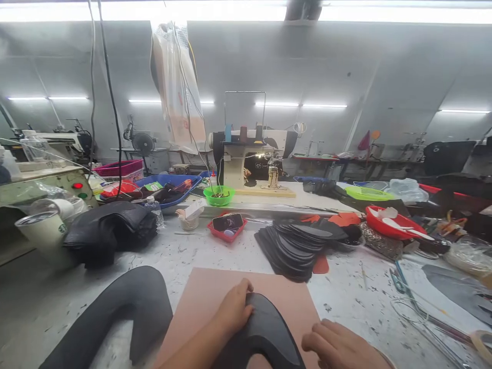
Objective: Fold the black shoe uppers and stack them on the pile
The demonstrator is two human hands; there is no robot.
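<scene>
Cradling a phone (227, 222), red basket (220, 235) sits ahead; left grip (233, 309) grasps black piece (269, 319), right grip (339, 344) released.

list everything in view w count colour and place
worktable: one, whitish, across the front
sheet: one, pink, near centre
curved piece: one, black, on sheet
arched piece: one, dark grey, left of sheet
layered pieces: one stack, black, beyond sheet
folded material: one pile, black, left
cup: one, pale, far left
phone: one, dark, in red basket
bowl: one, green, beyond basket
sewing machine: one nearest, cream and black, centre
tray: one, blue, left
fan: one, dark, back left
bag: one, whitish, hanging
right-side clutter: too jumbled to count
left hand: one, bare, on curved piece
right hand: one, bare, right of it
</scene>
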